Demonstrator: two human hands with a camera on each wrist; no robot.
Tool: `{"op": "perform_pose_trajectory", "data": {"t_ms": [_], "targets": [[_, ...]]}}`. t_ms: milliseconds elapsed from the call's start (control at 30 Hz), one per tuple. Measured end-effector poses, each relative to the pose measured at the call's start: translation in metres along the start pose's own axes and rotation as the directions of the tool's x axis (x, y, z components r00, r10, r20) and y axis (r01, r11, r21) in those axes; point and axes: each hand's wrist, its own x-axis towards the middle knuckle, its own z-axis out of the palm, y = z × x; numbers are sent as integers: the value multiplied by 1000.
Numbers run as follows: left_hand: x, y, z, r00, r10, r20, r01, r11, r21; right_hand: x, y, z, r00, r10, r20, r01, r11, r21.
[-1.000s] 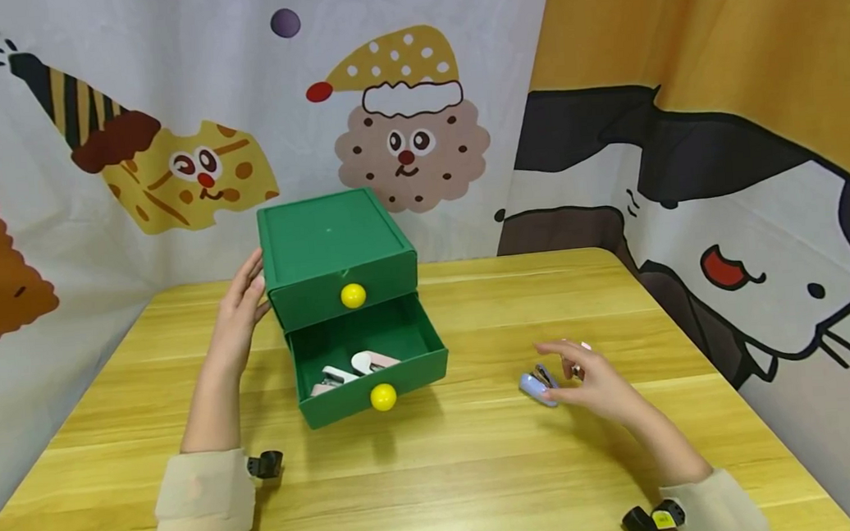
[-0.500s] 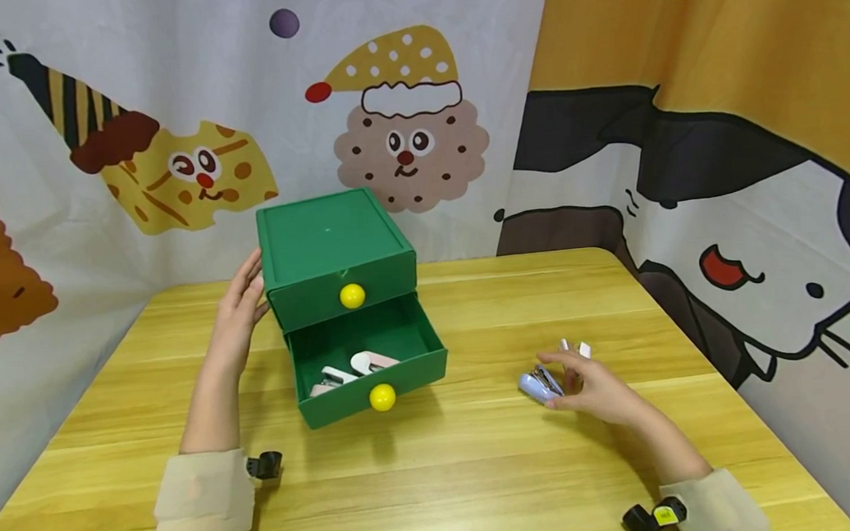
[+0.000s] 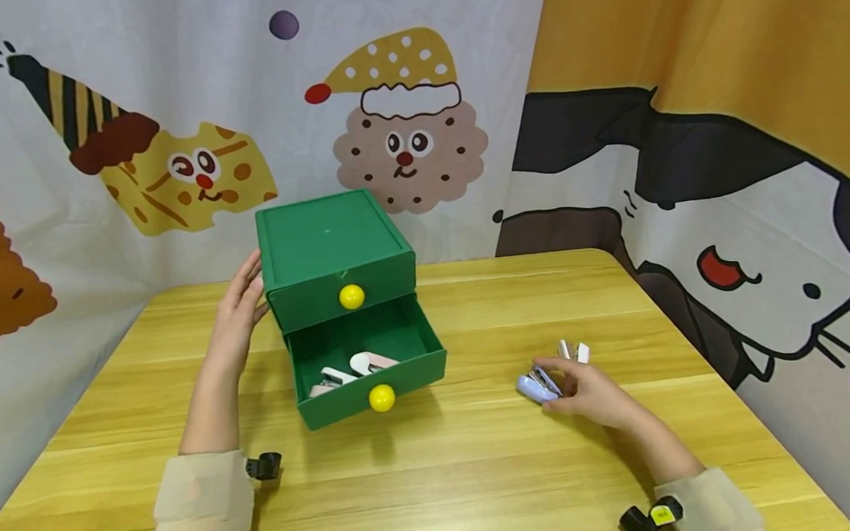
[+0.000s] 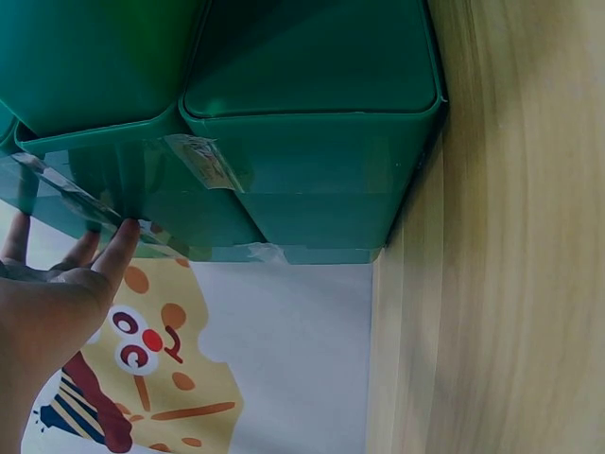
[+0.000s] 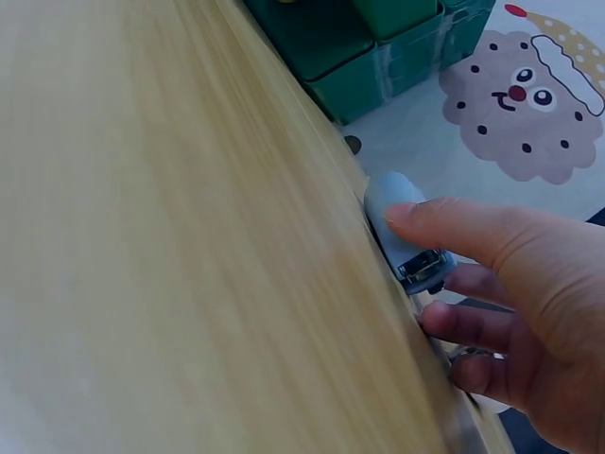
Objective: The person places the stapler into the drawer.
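A small light-blue stapler (image 3: 537, 384) lies on the table, its metal part toward my right hand (image 3: 589, 387). My right hand pinches it between thumb and index finger; in the right wrist view the thumb lies on the stapler's blue shell (image 5: 389, 194). At the left, a green drawer unit (image 3: 330, 235) stands with its lower drawer (image 3: 410, 371) pulled out. White and pink staplers (image 3: 364, 363) lie inside that drawer, partly hidden by its front. My left hand (image 3: 239, 307) rests on the unit's left side, fingers extended against the green wall (image 4: 189, 203).
Just behind my right hand stand small white objects (image 3: 582, 352), mostly hidden by it. Yellow knobs (image 3: 351, 296) stick out from the drawer fronts. The wooden table (image 3: 440, 478) ends at a printed curtain (image 3: 452, 231) at the back.
My right hand's thumb and index finger have closed in on the blue stapler, and the white objects behind the hand show more. The left hand and drawer unit stay put.
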Motion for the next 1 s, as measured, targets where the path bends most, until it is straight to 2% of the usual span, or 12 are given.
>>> {"op": "perform_pose_trajectory", "data": {"t_ms": [33,100,367,533,867,1000], "targets": [[0,0,0,1000,0,0,0,1000,-2,1,7,1,1000,-4,-4,4,1000,4],[0,1,0,1000,1,0,-1,1000,-1,1,7,3,1000,-7,-11,7,1000,-1],[-1,1,0,1000,0,0,0,1000,0,1,1,5,999,26,-36,-26,999,-22],[-1,2,0,1000,-1,2,1,1000,0,1,-3,7,998,18,-54,-19,1000,-20],[-1,2,0,1000,3,3,-3,1000,5,3,-17,8,982,-77,-173,78,997,4],[-1,2,0,1000,1,1,-1,1000,7,5,-28,8,971,-123,-207,121,992,-27]]}}
